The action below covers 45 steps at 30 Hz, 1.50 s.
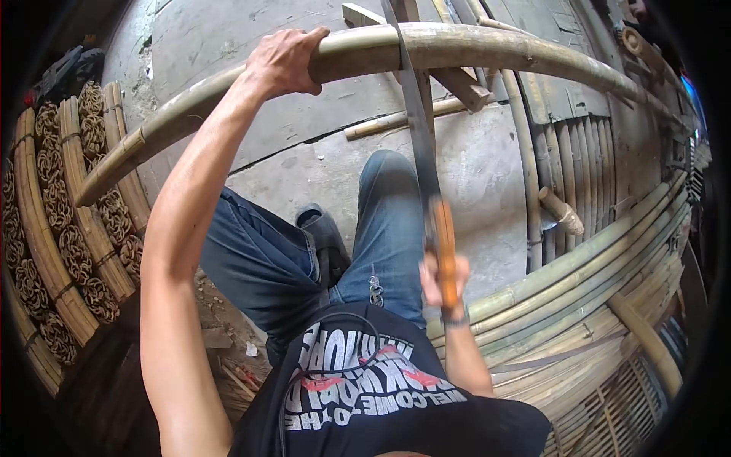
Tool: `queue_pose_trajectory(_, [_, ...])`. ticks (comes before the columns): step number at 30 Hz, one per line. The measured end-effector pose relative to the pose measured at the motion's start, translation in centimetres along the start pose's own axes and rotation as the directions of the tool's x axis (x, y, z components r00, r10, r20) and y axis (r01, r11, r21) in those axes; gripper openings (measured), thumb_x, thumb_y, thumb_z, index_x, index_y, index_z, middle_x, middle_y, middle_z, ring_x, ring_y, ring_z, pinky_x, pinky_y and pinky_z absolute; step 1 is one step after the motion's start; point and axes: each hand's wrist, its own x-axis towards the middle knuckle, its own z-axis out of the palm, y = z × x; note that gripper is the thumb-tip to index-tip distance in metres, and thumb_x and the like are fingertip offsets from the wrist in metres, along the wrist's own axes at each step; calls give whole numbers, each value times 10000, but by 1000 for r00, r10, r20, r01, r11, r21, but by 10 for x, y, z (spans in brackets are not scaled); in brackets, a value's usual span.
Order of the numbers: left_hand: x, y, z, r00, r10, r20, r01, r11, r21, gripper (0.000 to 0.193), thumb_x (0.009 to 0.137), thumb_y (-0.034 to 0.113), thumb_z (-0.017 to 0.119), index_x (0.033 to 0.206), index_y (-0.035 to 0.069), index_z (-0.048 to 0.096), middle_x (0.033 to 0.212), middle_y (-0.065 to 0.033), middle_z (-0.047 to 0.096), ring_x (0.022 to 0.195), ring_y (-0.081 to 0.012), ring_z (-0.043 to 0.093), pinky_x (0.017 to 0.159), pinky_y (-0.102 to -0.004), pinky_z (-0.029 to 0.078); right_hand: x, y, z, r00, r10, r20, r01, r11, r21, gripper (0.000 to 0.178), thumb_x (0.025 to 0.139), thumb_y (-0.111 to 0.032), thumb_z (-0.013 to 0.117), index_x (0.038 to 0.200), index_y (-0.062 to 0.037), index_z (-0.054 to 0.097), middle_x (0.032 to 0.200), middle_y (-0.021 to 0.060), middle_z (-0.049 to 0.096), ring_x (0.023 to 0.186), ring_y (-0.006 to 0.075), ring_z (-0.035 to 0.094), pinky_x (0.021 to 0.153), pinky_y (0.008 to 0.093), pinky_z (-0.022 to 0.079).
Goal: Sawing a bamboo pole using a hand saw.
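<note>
A long, thick bamboo pole (464, 47) runs crosswise in front of me, curved by the lens. My left hand (283, 62) is wrapped over it, left of where a saw crosses. In my right hand (448, 280), closed around an orange handle, is a handsaw (422, 145). Its long grey blade reaches away from me and meets the pole just right of my left hand. Some blur lies on the right hand and handle. How deep the blade sits in the bamboo I cannot tell. Under the pole, by the blade, a wooden support (461, 87) shows in part.
Tied bundles of bamboo (80, 206) stand at the left. Long bamboo poles (563, 278) lie stacked at the lower right, near a short bamboo piece (561, 212). Another bamboo length (381, 124) rests on the concrete floor (487, 164). My bent knees are below the pole.
</note>
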Motion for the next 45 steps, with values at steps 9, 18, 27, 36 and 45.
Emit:
queue_pose_trajectory(9, [0,-2,5,998,63,-11,-64,996,-68,920,601,319,921,1413,136,530,1099,-189,708,1055,-386,679,905,-491,560,65,48,33,959,-269,-89,240,938,-250,152,820,-21,715,713,-68,619,619,35,595,537,116,546,549,281,448])
queue_pose_trajectory(18, [-3,6,13,998,26,49,-22,997,-78,939,613,333,921,1441,151,516,1140,-185,706,1120,-363,662,963,-468,550,129,32,52,998,-46,-31,46,999,7,213,836,4,722,696,-26,565,567,-9,518,537,73,518,500,280,415])
queue_pose_trajectory(27, [4,7,18,996,69,-54,-71,996,-49,895,628,351,915,1410,143,533,1090,-167,719,1056,-371,686,922,-470,569,105,52,56,949,261,-177,-230,957,179,198,813,-28,743,672,-40,605,600,19,567,575,104,565,606,309,477])
queue_pose_trajectory(36, [-3,3,7,998,31,-52,-32,999,-22,946,600,320,926,1446,181,523,1141,-132,721,1081,-342,690,968,-476,566,-40,54,-14,787,591,178,-617,761,199,219,777,-16,659,603,-72,538,539,27,502,488,154,518,599,279,492])
queue_pose_trajectory(45, [-3,0,10,999,26,-42,-27,999,-24,923,593,310,929,1428,194,550,1144,-133,725,1052,-332,697,951,-459,577,7,90,16,997,-51,-53,56,995,88,173,759,25,713,661,-75,611,595,13,557,507,149,527,518,302,433])
